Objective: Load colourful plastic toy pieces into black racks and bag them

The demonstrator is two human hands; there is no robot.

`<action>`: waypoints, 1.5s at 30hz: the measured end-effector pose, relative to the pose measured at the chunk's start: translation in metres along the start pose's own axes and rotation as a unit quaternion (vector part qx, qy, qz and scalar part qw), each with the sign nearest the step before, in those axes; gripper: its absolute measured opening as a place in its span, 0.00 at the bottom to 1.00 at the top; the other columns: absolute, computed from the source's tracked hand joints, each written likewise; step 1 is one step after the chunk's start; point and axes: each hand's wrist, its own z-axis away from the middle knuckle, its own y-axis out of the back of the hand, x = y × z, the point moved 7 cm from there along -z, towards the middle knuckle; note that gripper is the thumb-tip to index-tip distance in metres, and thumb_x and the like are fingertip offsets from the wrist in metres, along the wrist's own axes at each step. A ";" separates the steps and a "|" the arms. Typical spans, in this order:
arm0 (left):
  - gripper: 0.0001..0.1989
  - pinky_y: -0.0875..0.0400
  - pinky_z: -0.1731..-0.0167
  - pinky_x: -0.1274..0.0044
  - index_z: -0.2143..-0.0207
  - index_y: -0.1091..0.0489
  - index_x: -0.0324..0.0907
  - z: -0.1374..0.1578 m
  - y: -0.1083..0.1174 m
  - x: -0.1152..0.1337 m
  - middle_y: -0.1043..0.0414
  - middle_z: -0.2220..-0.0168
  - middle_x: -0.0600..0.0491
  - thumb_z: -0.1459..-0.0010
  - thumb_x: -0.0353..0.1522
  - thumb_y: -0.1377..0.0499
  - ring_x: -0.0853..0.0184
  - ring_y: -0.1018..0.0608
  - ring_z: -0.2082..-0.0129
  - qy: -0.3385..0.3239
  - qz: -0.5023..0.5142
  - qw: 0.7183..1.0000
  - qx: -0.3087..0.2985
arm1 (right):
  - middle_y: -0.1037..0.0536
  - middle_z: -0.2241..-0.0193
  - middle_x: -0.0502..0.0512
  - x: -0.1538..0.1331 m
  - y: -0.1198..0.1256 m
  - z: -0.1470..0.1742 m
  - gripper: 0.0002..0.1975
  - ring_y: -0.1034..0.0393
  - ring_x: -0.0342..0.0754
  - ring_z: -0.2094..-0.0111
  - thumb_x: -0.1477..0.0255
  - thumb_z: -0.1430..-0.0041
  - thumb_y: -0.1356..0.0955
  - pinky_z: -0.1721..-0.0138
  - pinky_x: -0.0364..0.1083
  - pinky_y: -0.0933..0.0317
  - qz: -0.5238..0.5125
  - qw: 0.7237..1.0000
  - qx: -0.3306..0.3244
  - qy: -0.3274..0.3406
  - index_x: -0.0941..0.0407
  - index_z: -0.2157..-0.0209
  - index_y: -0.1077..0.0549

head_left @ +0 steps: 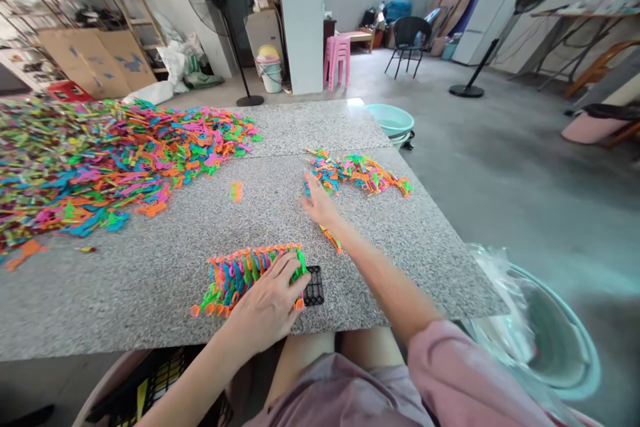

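A block of small coloured plastic pieces point(235, 273), lined up side by side with round orange ends, lies near the table's front edge. My left hand point(270, 290) rests over its right end, fingers bent around a green plastic piece point(301, 260); what lies beneath the palm is hidden. A black grid tray point(315, 287) sticks out to the right of this hand. Farther forward, my right hand point(320, 203) is slightly blurred, fingers stretched out and apart, at the near left side of a small loose pile of plastic pieces point(367, 173). A few pieces point(331, 239) lie under the right wrist.
A large heap of mixed plastic pieces point(115, 160) covers the left of the speckled stone table point(165, 280). One small multicoloured piece point(237, 191) lies mid-table. A teal basin point(393, 120) stands past the right edge; a larger tub with clear plastic point(505, 300) is nearby.
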 end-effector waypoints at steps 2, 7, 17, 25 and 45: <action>0.21 0.31 0.43 0.56 0.48 0.32 0.40 0.000 -0.001 0.000 0.37 0.50 0.44 0.45 0.24 0.42 0.51 0.35 0.41 0.006 0.000 1.000 0.000 | 0.31 0.41 0.62 -0.001 -0.005 0.002 0.21 0.37 0.52 0.42 0.83 0.39 0.39 0.42 0.53 0.44 0.098 0.988 -0.094 0.068 0.56 0.47 0.29; 0.20 0.31 0.44 0.57 0.47 0.32 0.40 0.000 0.002 -0.001 0.40 0.43 0.41 0.43 0.25 0.42 0.50 0.36 0.40 0.011 -0.010 1.000 0.013 | 0.23 0.51 0.56 0.018 -0.018 0.059 0.14 0.32 0.47 0.51 0.83 0.39 0.36 0.49 0.48 0.39 0.143 0.923 -0.262 0.243 0.54 0.58 0.24; 0.16 0.38 0.38 0.56 0.51 0.30 0.35 -0.005 0.000 -0.003 0.37 0.41 0.38 0.41 0.27 0.42 0.49 0.40 0.35 -0.006 -0.010 1.000 0.018 | 0.24 0.68 0.54 0.062 0.058 0.100 0.06 0.28 0.46 0.66 0.81 0.44 0.34 0.62 0.44 0.37 0.074 0.987 -0.143 -0.010 0.57 0.67 0.28; 0.20 0.36 0.39 0.54 0.46 0.33 0.35 -0.004 -0.003 -0.008 0.39 0.39 0.37 0.42 0.27 0.41 0.48 0.41 0.34 -0.005 0.006 1.000 0.024 | 0.20 0.67 0.52 -0.016 -0.048 0.207 0.12 0.24 0.46 0.72 0.72 0.46 0.32 0.69 0.44 0.31 -0.361 0.899 -0.081 -0.236 0.56 0.59 0.33; 0.24 0.38 0.38 0.54 0.46 0.34 0.35 -0.006 -0.004 -0.010 0.38 0.40 0.37 0.47 0.23 0.44 0.47 0.40 0.35 0.025 0.031 0.998 0.049 | 0.19 0.66 0.60 -0.056 -0.031 0.167 0.12 0.24 0.51 0.67 0.75 0.43 0.34 0.68 0.44 0.40 0.082 0.969 -0.219 -0.085 0.59 0.56 0.29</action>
